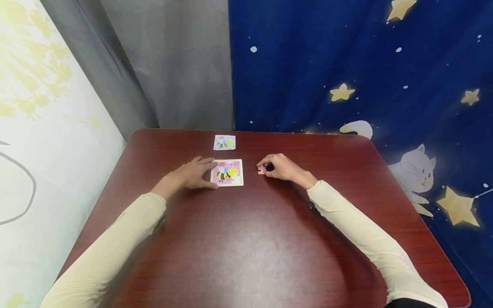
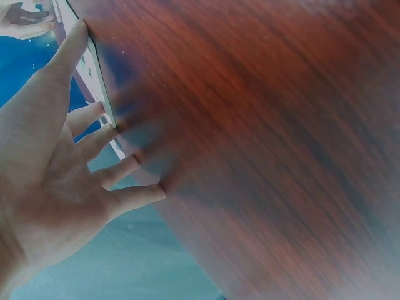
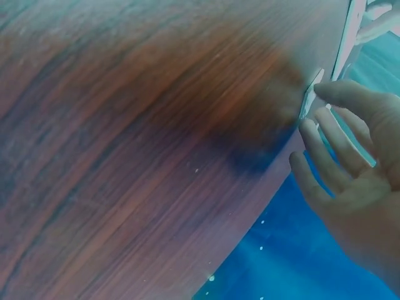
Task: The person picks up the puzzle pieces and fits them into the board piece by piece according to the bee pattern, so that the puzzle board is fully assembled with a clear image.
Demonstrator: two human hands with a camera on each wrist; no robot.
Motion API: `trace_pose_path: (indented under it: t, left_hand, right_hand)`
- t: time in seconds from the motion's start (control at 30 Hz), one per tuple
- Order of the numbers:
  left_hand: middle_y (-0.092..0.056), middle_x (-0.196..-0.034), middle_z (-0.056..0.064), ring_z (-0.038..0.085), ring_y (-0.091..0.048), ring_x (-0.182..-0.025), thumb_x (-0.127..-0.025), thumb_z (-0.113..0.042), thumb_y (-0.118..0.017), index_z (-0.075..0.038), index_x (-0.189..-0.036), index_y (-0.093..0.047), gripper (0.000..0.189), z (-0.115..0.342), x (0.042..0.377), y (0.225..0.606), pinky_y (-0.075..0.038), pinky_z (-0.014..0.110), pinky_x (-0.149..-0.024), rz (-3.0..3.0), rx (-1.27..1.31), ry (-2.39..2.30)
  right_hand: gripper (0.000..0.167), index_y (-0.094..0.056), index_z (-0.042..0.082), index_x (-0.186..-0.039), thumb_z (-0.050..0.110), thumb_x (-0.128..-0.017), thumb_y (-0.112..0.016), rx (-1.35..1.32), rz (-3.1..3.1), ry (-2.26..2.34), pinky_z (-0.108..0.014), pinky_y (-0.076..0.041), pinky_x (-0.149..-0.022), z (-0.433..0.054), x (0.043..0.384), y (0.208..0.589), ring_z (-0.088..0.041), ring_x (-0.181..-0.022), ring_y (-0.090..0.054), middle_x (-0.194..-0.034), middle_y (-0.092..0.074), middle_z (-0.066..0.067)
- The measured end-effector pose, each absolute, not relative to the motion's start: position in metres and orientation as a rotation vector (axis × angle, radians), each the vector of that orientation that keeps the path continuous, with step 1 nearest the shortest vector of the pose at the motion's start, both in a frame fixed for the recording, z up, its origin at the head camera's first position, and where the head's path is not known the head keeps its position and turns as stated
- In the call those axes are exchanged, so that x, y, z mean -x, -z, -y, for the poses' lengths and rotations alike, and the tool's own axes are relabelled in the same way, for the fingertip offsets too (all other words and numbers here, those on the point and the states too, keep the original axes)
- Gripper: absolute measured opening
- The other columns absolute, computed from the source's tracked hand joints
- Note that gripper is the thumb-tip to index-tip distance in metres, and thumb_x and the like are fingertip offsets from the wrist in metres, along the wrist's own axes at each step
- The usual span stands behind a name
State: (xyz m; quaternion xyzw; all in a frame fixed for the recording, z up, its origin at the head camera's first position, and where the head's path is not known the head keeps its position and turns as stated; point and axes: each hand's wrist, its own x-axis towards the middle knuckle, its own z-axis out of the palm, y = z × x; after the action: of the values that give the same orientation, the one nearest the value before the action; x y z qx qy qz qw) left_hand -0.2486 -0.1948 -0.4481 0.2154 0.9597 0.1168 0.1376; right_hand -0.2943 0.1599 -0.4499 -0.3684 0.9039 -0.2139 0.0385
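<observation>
A square jigsaw board (image 1: 227, 173) with a yellow and black bee on pink lies on the table, a pale gap showing at its lower right. My left hand (image 1: 194, 173) rests at its left side, thumb near the lower corner and fingers near the upper one. These fingers look spread and fairly straight in the left wrist view. To the right of the board, my right hand (image 1: 284, 167) pinches a small pink and yellow puzzle piece (image 1: 262, 170) between thumb and fingers, at the tabletop. The piece's thin edge (image 3: 310, 95) shows by the thumb in the right wrist view.
Beyond the board lies a paper card (image 1: 224, 142) with the same bee picture. The dark red wooden table (image 1: 239, 248) has rounded corners. Grey and blue curtains (image 1: 285, 68) hang behind it, and a white wall (image 1: 42, 141) stands at the left.
</observation>
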Motion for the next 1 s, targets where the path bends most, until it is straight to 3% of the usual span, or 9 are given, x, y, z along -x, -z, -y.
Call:
trace_pose_path:
  t: [0.23,1.0]
  left_hand:
    - [-0.028,-0.17,0.008,0.044,-0.025,-0.152,-0.084,-0.068,-0.075,-0.019,-0.163,-0.037,0.1,0.1954,0.2489,0.4469,-0.034,0.07,-0.111,-2.779,-0.634,-0.332]
    - [-0.026,-0.171,0.006,0.043,-0.022,-0.154,-0.085,-0.068,-0.074,-0.021,-0.163,-0.036,0.099,0.1966,0.249,0.4472,-0.031,0.071,-0.112,-2.766,-0.611,-0.35]
  right_hand:
    - [0.038,-0.077,0.012,-0.123,0.026,-0.088,-0.085,1.039,-2.789,0.631,-0.036,-0.055,-0.089,-0.161,0.2956,0.4512,-0.018,-0.097,-0.067,-0.109,-0.072,-0.005]
    - [0.027,-0.08,0.007,-0.115,0.018,-0.09,-0.083,1.092,-2.744,0.645,-0.033,-0.055,-0.084,-0.1512,0.2936,0.452,-0.018,-0.092,-0.065,-0.104,-0.074,-0.007]
